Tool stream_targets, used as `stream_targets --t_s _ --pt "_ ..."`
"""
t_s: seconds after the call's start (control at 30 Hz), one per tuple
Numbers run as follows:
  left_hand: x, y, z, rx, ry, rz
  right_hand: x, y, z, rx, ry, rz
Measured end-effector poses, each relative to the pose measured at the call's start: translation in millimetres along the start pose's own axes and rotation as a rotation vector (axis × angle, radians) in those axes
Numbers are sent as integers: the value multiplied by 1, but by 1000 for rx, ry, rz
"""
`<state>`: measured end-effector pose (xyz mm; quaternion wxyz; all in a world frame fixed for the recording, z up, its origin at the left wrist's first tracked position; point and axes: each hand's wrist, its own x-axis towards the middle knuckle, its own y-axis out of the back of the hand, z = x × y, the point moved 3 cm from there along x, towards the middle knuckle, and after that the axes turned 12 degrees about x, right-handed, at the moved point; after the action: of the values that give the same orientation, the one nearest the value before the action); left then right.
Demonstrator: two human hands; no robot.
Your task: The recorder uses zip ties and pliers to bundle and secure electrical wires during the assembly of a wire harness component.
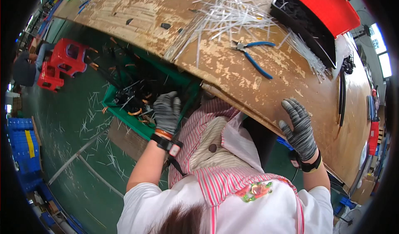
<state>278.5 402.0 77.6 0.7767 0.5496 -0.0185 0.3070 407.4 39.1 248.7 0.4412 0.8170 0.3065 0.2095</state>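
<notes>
One left hand (pixel 167 112) at green bin (pixel 132 125) | right hand (pixel 298 129) spread over table (pixel 266 94)

- You can read no words, numbers or signs here.
- On the wrist device (pixel 174 149), near you and left of centre, any marks are too small to make out.

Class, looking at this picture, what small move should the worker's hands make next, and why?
Probably the left hand should grasp one black cable piece and lift it toward the table: that hand is already in among the pieces in the green crate, while the right hand looks empty, fingers spread at the table's near edge.
</notes>
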Motion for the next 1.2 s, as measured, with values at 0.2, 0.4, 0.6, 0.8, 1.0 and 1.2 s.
stream_targets --t_s 0.2,0.4,0.6,0.8,1.0,1.2 --pt "-91 -76 -201 150 630 -505 22 -43 -34 -95 69 -252" --pt "-58 -102 -240 657 567 -561 19 -61 -35 -253 20 -266" --pt "-52 -162 -283 872 135 -482 26 -64 -43 -290 3 -280" --pt "-81 -210 -313 819 78 -993 27 -67 -40 -312 -30 -287" --pt "-57 -196 -283 790 2 -1138 27 -67 -41 -307 -63 -282" --pt "-50 -103 -241 720 -11 -845 23 -67 -39 -277 -36 -243"
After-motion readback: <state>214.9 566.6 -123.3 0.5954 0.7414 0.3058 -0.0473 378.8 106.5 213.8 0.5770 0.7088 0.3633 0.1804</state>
